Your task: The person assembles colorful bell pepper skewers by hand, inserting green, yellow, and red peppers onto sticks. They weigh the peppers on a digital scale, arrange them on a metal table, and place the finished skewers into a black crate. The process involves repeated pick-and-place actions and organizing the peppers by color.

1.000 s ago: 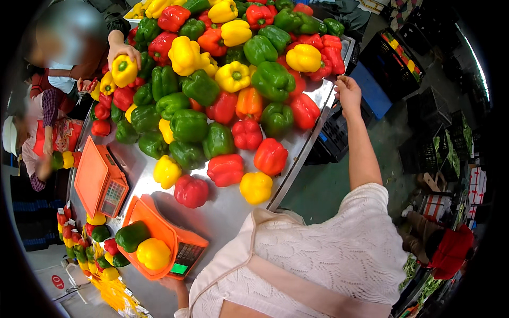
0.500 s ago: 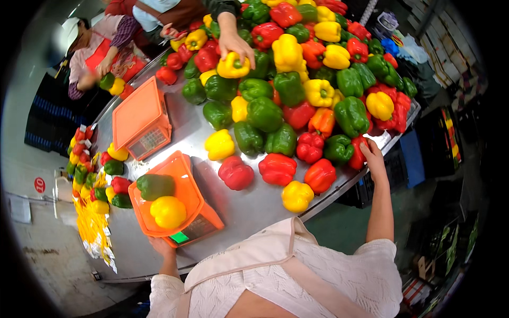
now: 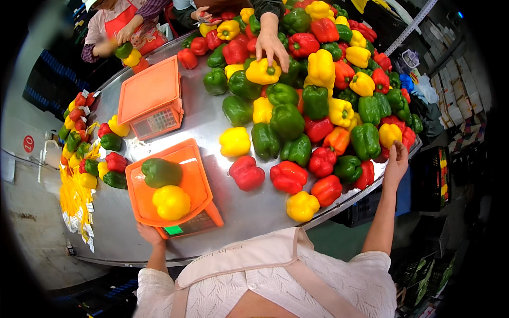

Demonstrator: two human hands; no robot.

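Right hand (image 3: 396,163) loosely curled just beside edge yellow pepper (image 3: 389,134) at right side of pepper pile (image 3: 317,103); cannot tell whether gripping. Left hand (image 3: 151,233) at near corner of orange scale (image 3: 192,165), fingers partly hidden, grip unclear. Green pepper (image 3: 161,173) and plump yellow pepper (image 3: 171,203) on scale pan. Second orange scale (image 3: 150,91) stands just beyond. Loose red pepper (image 3: 247,174) on metal table (image 3: 241,212) between scale and pile. Co-worker's hand (image 3: 271,43) over another yellow pepper (image 3: 261,73). Yellow netting (image 3: 74,199) at far left.
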